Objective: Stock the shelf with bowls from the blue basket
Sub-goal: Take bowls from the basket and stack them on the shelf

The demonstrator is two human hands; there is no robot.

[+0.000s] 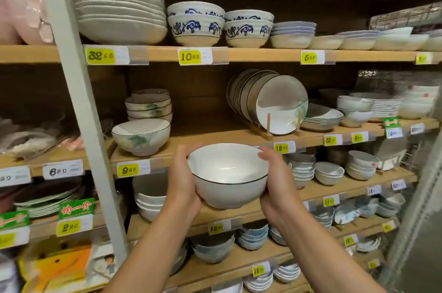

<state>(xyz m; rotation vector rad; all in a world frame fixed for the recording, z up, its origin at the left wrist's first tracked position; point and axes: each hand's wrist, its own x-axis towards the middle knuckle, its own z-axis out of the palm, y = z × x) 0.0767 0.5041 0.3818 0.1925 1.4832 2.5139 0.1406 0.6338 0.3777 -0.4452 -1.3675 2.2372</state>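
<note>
Two hands are wrapped round a single white bowl (pixel 227 173) with a thin dark rim, which is held upright in the air, in front of the front edge of a wooden shelf (pixel 203 134) and resting on nothing. The bowl's left side is gripped by the left hand (pixel 181 180), with the thumb laid up near the rim and the palm cupped against the wall and under the foot. The opposite side is gripped the same way by the right hand (pixel 275 180), its fingers curled against the wall just below the rim. At ten o'clock from the held bowl, a matching bowl (pixel 141 136) with a faint green pattern is seen standing on the shelf near its front edge. A stack of bowls (pixel 149 106) is set just behind it, at about eleven o'clock. Bare wood is seen on the shelf at twelve o'clock. At one o'clock, a row of dark-rimmed plates (pixel 275 101) is stood on edge in a wooden rack (pixel 265 133). A yellow price tag (pixel 128 170) is fixed to the shelf edge at nine o'clock, just beside the left hand. A pale upright post (pixel 79 101) is seen further out at nine o'clock. On the shelf above, at twelve o'clock, blue-patterned bowls (pixel 196 27) are stacked in pairs.
</note>
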